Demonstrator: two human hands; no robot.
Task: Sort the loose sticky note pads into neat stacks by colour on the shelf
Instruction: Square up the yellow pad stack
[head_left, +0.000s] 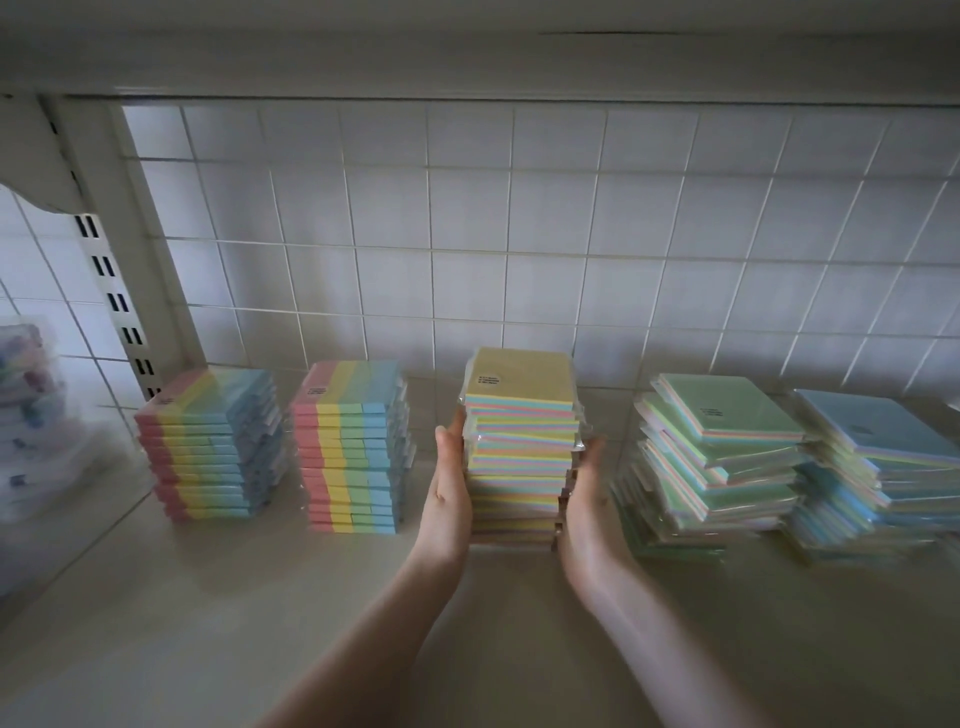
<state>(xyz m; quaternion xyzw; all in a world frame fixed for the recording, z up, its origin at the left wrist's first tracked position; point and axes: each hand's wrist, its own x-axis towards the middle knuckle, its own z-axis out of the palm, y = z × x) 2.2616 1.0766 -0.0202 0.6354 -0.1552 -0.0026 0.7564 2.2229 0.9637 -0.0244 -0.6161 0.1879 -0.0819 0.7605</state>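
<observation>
- Tall yellow-topped stack of wrapped pastel sticky note pads (522, 447): frame centre, on pale shelf (208, 597).
- Left hand (451, 478), right hand (587, 488): I see straight fingers pressing its sides.

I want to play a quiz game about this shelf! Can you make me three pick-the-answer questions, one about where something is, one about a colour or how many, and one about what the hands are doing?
1. Where is the stack between the hands?
A. In the middle of the row
B. At the far left end
C. On the floor

2. What colour is the top pad of that stack?
A. Red
B. Yellow
C. Black

3. What are the hands doing?
A. Hanging away from everything
B. Pressing flat on both sides of the stack
C. Lifting a box

Answers:
1 A: the middle stack has two stacks on each side on the shelf.
2 B: its top face is pale yellow.
3 B: the left hand and right hand flank it with straight fingers.
</observation>
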